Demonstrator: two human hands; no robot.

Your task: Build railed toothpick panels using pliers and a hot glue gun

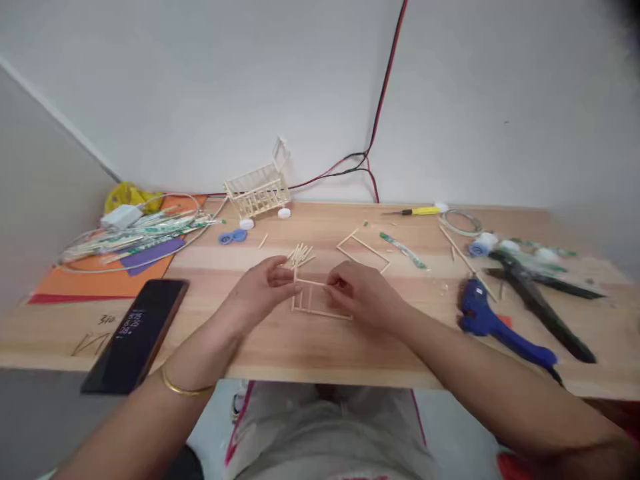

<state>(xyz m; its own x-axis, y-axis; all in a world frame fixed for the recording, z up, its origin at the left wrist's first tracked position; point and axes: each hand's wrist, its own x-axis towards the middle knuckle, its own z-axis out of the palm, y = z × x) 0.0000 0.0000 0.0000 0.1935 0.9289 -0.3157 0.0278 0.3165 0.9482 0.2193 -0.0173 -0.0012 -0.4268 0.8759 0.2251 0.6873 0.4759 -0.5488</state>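
Stick frame (323, 313) pale tan; glue gun (481, 316) blue; phone (136, 335) black.

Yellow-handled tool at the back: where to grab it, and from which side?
Probably by the yellow handle, from above and the near side. It's the thicker end and lies flat; the thin dark tip points left, and the wall stands close behind.

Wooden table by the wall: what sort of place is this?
Probably a craft workspace, judging by the blue glue gun, the little stick cart, and the stick frame near a pile of short sticks.
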